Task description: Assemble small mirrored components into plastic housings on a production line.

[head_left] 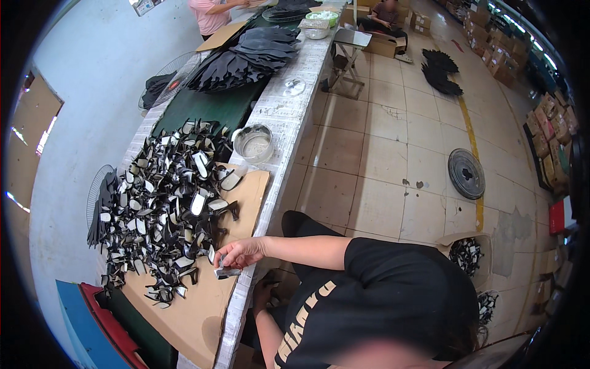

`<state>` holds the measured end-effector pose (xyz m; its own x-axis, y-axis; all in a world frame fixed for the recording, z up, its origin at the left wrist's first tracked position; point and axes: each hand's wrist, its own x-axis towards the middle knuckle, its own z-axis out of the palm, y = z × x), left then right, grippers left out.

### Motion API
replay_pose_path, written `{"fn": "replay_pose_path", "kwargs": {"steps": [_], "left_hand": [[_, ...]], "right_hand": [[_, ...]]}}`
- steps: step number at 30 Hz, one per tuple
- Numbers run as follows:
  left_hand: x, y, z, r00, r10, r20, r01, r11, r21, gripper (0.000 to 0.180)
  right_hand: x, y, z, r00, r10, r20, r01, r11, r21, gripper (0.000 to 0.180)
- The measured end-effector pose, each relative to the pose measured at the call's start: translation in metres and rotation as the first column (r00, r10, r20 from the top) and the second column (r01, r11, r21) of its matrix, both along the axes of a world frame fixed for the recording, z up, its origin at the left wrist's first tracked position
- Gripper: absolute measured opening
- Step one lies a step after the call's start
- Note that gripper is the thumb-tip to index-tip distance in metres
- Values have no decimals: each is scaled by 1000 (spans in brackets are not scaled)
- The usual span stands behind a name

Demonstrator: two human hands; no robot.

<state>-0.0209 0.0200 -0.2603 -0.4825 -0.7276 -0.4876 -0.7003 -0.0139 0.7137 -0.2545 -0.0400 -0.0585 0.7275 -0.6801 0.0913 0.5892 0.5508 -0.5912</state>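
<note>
A large heap of black shoe heels [166, 203] with white and cream faces covers the cardboard sheet [206, 307] on the table. Over the cardboard's right edge, my right hand [238, 253] pinches one grey-black, shiny shoe heel [227, 272] between thumb and fingers, just beside the heap. Lower down, below the table's edge, is my left hand [263, 295], in shadow. Its fingers are mostly hidden, and I cannot make out what it holds, if anything.
A clear round tub [254, 144] stands on the table past the heap. Further off lie stacked black sheet pieces [246, 55]. On the right-hand floor are a round dark disc [466, 173] and a container of heels [467, 255]. Two other people sit or stand at the far end.
</note>
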Motion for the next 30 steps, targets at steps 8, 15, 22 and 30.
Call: {"fn": "replay_pose_path", "kwargs": {"steps": [8,15,22,30], "left_hand": [[-2,0,1,995,44,84,-44,999,3,38],[1,1,-5,993,114,19,-115,991,69,40],[-15,0,25,993,59,101,-67,995,79,39],[-5,0,26,991,101,87,-113,982,149,41]], "right_hand": [[-1,0,3,999,42,27,-42,999,9,26],[1,-1,-3,997,51,64,-51,999,-7,26],[1,-6,-11,997,54,58,-54,999,-7,27],[-6,-1,6,996,73,57,-74,997,13,29]]}}
